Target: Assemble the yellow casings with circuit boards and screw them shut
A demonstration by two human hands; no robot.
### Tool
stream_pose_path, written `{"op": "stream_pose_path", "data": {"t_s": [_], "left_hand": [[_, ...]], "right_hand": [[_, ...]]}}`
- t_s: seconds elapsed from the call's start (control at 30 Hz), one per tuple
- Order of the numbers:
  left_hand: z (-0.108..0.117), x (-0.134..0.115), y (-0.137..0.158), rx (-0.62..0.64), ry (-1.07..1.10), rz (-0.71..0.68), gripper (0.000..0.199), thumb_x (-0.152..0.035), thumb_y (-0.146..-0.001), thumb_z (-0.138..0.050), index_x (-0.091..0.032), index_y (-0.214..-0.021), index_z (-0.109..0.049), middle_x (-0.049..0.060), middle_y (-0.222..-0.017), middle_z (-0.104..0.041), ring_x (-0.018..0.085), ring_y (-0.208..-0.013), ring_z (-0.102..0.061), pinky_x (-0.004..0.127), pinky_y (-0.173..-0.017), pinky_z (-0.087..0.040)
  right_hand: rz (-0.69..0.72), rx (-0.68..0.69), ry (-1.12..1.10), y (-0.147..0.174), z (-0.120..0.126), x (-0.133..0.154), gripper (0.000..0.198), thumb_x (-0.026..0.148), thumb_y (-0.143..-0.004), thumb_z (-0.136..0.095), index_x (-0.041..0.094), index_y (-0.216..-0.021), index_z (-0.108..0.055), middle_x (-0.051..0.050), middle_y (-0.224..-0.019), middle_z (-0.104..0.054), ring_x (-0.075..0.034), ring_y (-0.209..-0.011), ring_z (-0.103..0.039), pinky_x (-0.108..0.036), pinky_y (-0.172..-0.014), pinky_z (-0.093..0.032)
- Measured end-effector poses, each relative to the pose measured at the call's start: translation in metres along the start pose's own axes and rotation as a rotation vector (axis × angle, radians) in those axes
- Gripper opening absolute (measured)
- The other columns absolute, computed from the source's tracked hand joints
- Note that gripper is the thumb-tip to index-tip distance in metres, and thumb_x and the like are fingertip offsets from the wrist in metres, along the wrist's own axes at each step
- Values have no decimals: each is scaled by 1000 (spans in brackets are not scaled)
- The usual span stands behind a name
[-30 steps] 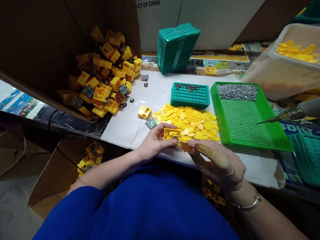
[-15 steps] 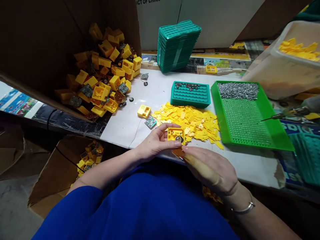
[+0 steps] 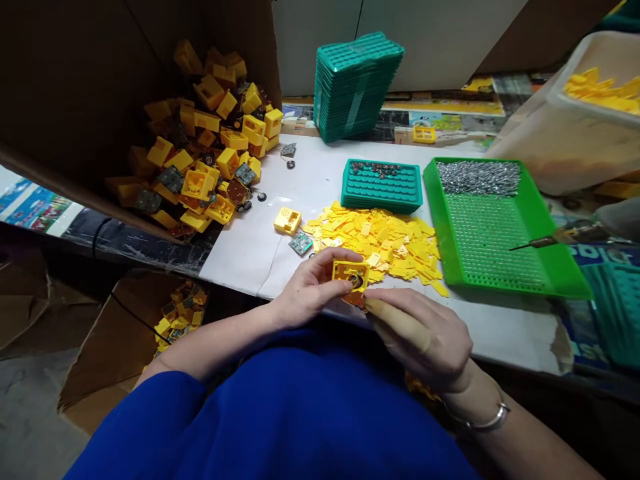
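Note:
My left hand (image 3: pixel 315 287) is closed around a small yellow plastic housing (image 3: pixel 340 268), its open side turned up. Inside the housing lies a round speaker-like disc (image 3: pixel 356 281). A brown circuit board (image 3: pixel 354 298) sits at the housing's near edge. My right hand (image 3: pixel 423 330) pinches this board at its right side, with a yellowish cover on one finger. Just beyond my hands spreads a pile of flat yellow plastic pieces (image 3: pixel 385 237). Left of the pile are another yellow housing (image 3: pixel 287 221) and a loose circuit board (image 3: pixel 301 244).
A cardboard box (image 3: pixel 240 40) full of yellow housings stands at the left. A teal tray (image 3: pixel 383 190) holds small dark parts; a green tray (image 3: pixel 555 260) holds screws. An electric screwdriver (image 3: pixel 565 235) hangs at the right. Stacked teal trays (image 3: pixel 355 93) stand behind.
The brown board has moved up against the housing's near edge, brought by my right hand. My left hand keeps hold of the housing, with its thumb shifted slightly left.

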State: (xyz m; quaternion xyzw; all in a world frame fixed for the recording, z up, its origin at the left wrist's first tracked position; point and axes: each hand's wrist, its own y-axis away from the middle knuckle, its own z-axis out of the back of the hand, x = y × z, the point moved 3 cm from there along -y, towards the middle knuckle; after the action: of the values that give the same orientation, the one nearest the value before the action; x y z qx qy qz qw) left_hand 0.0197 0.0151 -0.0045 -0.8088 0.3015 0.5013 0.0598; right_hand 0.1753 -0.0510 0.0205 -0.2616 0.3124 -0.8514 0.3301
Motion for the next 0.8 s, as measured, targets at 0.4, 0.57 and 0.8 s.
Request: {"op": "stream_pose_path", "data": {"t_s": [0.4,0.57,0.8], "left_hand": [[2,1,-3,118,138,187,32,-20,-75,-74,-19,-106,-70,3,-91,-69,13,-80,-64,26,-77,-50],[3,4,-8,129,143,204,36,-18,-72,-61,-19,-106,-70,4,-93,-70,17,-84,-64,32,-80,-54],[6,5,-10,157,34,148,33,-18,-77,-66,-22,-110,-69,3,-107,-68,17,-93,-63,32,-86,-53]], "right_hand": [[-258,94,-32,-20,0,-8,19,15,-93,-61,17,-111,-67,-6,-89,-71,-15,-77,-69,-26,-69,-58],[-253,168,-23,-26,-4,-13,19,19,-98,-53,16,-109,-68,-7,-87,-70,-16,-76,-68,-26,-65,-56],[-275,237,-14,-29,-6,-20,20,22,-98,-53,19,-107,-70,-4,-80,-63,-15,-72,-63,-27,-64,-52]]}}
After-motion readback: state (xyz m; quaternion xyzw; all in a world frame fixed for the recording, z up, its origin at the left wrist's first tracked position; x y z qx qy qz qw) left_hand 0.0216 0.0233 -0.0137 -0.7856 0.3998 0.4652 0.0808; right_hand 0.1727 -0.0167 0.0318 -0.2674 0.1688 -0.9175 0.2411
